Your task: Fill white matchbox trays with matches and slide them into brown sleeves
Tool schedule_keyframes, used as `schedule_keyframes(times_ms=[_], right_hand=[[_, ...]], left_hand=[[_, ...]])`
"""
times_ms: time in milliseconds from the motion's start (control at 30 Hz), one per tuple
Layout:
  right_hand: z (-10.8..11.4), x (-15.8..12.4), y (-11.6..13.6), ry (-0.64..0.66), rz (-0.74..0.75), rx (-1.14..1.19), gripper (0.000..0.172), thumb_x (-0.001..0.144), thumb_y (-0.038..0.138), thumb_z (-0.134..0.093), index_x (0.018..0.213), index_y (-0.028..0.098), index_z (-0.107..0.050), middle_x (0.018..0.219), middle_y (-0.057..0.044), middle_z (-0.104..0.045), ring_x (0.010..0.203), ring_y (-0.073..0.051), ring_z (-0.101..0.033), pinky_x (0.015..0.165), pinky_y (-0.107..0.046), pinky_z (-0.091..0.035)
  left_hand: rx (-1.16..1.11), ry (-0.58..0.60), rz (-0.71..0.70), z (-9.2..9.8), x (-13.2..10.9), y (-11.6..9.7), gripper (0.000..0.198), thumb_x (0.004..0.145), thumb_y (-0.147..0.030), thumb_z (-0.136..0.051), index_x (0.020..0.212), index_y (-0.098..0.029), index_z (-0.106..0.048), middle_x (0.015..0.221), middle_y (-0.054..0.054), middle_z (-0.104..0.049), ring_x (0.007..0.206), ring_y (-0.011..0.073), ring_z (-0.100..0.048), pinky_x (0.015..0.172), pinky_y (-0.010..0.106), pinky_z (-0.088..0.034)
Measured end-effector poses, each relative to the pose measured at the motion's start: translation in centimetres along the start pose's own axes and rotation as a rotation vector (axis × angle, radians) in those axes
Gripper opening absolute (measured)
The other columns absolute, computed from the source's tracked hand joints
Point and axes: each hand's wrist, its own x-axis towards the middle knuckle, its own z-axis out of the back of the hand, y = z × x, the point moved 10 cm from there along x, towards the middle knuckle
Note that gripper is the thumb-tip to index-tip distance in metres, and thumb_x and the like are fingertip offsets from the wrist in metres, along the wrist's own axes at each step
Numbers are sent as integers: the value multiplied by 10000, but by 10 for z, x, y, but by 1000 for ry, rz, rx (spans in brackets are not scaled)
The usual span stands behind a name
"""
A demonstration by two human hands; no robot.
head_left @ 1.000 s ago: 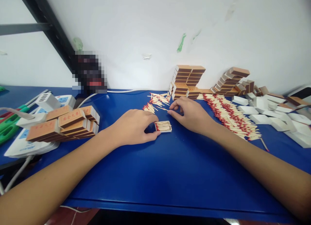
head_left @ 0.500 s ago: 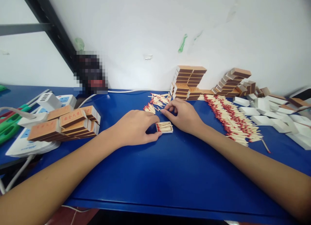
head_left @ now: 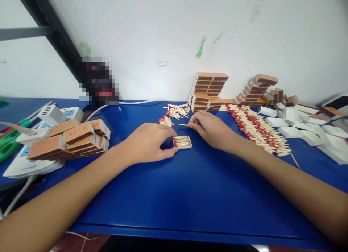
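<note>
A small white matchbox tray [head_left: 182,141] filled with red-tipped matches lies on the blue table [head_left: 190,194]. My left hand [head_left: 148,143] curls round the tray's left end, thumb and fingers gripping it. My right hand [head_left: 210,128] is just beyond the tray, fingers pinched on a single match [head_left: 182,124] that points left. A small loose heap of matches [head_left: 174,113] lies just behind both hands.
A long row of matches [head_left: 258,130] runs along the right. Stacks of brown matchboxes [head_left: 208,91] stand against the wall, more [head_left: 69,137] lie at left on a power strip [head_left: 29,161]. White empty trays [head_left: 307,128] are scattered at far right.
My right hand reached left to the loose heap and now has drawn back slightly with one match pinched. My left hand stayed on the tray.
</note>
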Motion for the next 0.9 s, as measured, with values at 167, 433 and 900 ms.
schedule_keyframes(times_ms=[167, 433, 900], right_hand=[[10, -23, 25, 122, 101, 56, 210, 1070, 376, -504, 946, 233, -594, 967, -71, -650, 858, -220, -614, 733, -344, -478], [2, -31, 53, 82, 189, -132, 153, 1080, 294, -505, 991, 204, -591, 988, -70, -645, 839, -208, -635, 702, -330, -463], [10, -31, 35, 115, 133, -82, 177, 1064, 370, -537, 1021, 215, -611, 973, -62, -661, 845, -220, -650, 720, -338, -471]], left_hand=[[-2, -3, -10, 0, -1, 0, 215, 931, -376, -675, 998, -185, -747, 806, 4, -703, 660, 148, -594, 604, 291, -359], [-4, -17, -7, -1, 0, 1, 227, 934, -392, -671, 964, -177, -741, 766, 0, -686, 651, 148, -585, 600, 291, -349], [24, -60, -15, 5, -2, 6, 267, 1014, -412, -591, 1042, -183, -726, 795, 11, -705, 662, 161, -613, 612, 296, -363]])
